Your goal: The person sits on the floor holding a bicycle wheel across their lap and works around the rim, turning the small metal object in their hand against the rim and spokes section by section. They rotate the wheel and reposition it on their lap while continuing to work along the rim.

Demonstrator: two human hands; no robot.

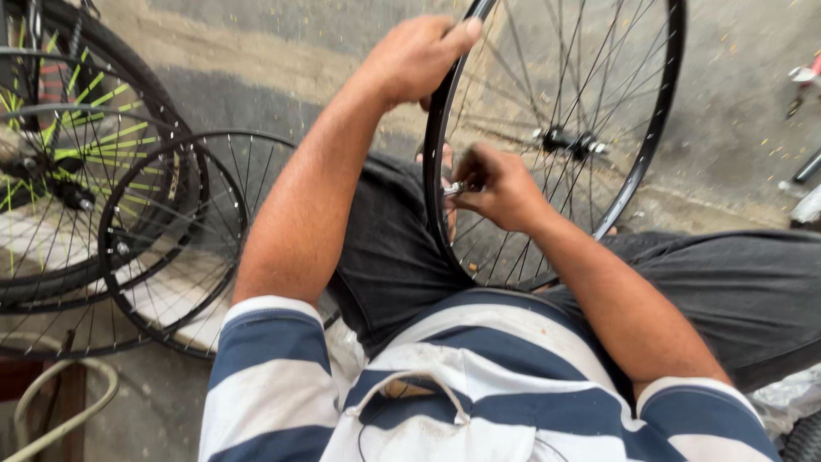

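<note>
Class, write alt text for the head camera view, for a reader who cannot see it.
A seated person steadies a black spoked bicycle wheel between their knees, left hand gripping the rim while the right hand works a small metal tool at the spokes. More wheels lie stacked on the concrete floor.

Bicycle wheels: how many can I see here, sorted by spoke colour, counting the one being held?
Wheel with silver spokes, held upright between the knees by the left hand at its black rim while the right hand works a small metal tool at the spokes: 1
Wheels with silver spokes, leaning at left: 2
Wheel with green spokes: 1
Total: 4
</note>
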